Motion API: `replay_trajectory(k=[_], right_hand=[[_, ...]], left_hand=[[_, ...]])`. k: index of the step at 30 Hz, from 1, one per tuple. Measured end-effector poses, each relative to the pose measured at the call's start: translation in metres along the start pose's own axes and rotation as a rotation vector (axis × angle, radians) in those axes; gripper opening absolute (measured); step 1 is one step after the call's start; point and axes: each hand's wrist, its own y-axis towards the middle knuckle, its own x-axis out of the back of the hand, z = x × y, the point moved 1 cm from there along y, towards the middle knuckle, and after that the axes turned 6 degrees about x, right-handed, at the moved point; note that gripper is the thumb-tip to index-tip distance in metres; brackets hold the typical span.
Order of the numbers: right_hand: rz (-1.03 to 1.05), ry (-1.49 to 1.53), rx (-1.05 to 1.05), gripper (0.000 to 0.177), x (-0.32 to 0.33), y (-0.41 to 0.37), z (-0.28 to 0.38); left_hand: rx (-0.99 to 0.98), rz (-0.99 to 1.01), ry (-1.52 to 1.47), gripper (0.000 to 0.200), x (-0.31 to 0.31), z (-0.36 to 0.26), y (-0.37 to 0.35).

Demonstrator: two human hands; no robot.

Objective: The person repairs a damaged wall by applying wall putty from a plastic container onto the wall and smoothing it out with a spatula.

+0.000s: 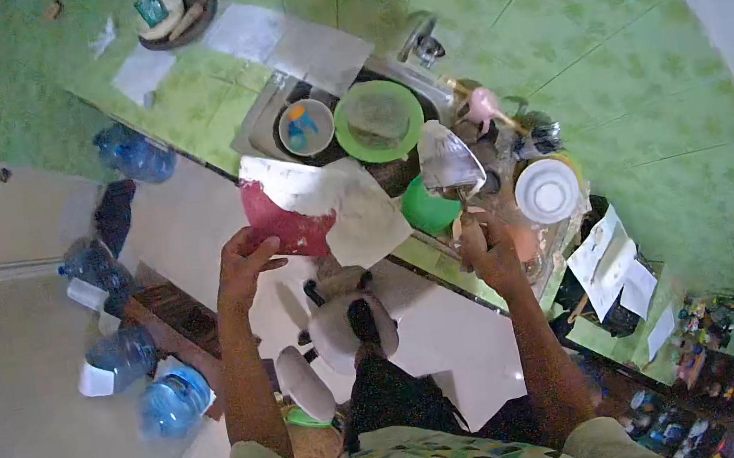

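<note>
bottle (126,355): label unreadable | left hand (246,261): thumb and fingers pinching red-white sheet (290,215), no legible writing, near sink (257,128) | scoop (449,157): upright near green plate (379,122) | right hand (492,257): fingers curled round scoop handle

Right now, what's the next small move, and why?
Probably ease the right hand left, bringing its trowel-like tool to the red-and-white sheet: the left hand holds the sheet out, and a gap separates the two.

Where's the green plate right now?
In the head view, the green plate is near the top middle, at the sink, just right of the small white bowl.
</note>
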Motion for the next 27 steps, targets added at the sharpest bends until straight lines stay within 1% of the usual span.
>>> replay_trajectory(k=[1,2,4,5,6,8,9,10,12,13,14,15,16,17,18,20,22,24,26,27], right_hand=[[0.017,0.148,-0.062,0.028,0.009,-0.009,0.031],[0.000,0.158,-0.040,0.028,0.016,-0.012,0.030],[-0.121,-0.029,0.293,0.025,0.024,-0.012,0.012],[-0.075,0.075,0.233,0.027,0.032,-0.020,0.034],[-0.090,0.083,0.247,0.027,0.038,-0.026,0.041],[-0.047,0.076,0.377,0.032,0.043,-0.037,0.046],[-0.142,-0.031,0.434,0.036,0.042,-0.042,0.049],[-0.164,-0.036,0.444,0.036,0.043,-0.041,0.055],[-0.246,-0.130,0.619,0.042,0.053,-0.062,0.081],[-0.134,0.049,0.361,0.045,0.058,-0.071,0.088],[-0.149,0.046,0.372,0.045,0.067,-0.075,0.109],[-0.214,-0.102,0.404,0.044,0.073,-0.084,0.132],[-0.270,-0.246,0.425,0.043,0.076,-0.092,0.143],[-0.324,-0.285,0.428,0.041,0.078,-0.092,0.140],[-0.305,-0.284,0.412,0.041,0.079,-0.088,0.131],[-0.274,-0.218,0.466,0.042,0.085,-0.073,0.121],[-0.245,-0.283,0.438,0.040,0.089,-0.083,0.147],[-0.231,-0.205,0.455,0.036,0.088,-0.080,0.161],[-0.244,-0.178,0.471,0.034,0.080,-0.083,0.173],[-0.242,-0.188,0.443,0.033,0.076,-0.084,0.175]], left_hand=[[0.012,-0.021,-0.092,0.023,-0.011,-0.018,-0.011],[-0.057,0.006,-0.185,0.024,-0.024,-0.033,-0.021],[-0.076,0.045,-0.298,0.028,-0.051,-0.067,-0.038],[-0.097,0.076,-0.342,0.030,-0.072,-0.083,-0.046],[-0.112,0.030,-0.422,0.027,-0.100,-0.103,-0.058],[-0.147,0.047,-0.379,0.027,-0.131,-0.120,-0.074],[-0.117,0.077,-0.316,0.029,-0.140,-0.130,-0.082],[-0.129,0.098,-0.313,0.029,-0.145,-0.144,-0.083],[-0.096,0.213,-0.367,0.029,-0.164,-0.156,-0.091],[-0.070,0.033,-0.299,0.029,-0.192,-0.183,-0.112],[-0.081,0.047,-0.297,0.029,-0.198,-0.190,-0.113],[-0.081,0.084,-0.270,0.029,-0.198,-0.194,-0.114],[-0.070,0.113,-0.241,0.030,-0.195,-0.196,-0.117],[-0.071,0.157,-0.240,0.033,-0.189,-0.191,-0.113],[-0.051,0.143,-0.243,0.033,-0.184,-0.187,-0.113],[-0.113,0.164,-0.240,0.035,-0.176,-0.183,-0.113],[-0.113,0.170,-0.258,0.034,-0.166,-0.178,-0.120],[-0.086,0.296,-0.362,0.026,-0.161,-0.177,-0.121],[-0.074,0.290,-0.413,0.027,-0.158,-0.174,-0.126],[-0.063,0.286,-0.457,0.027,-0.158,-0.174,-0.128]])
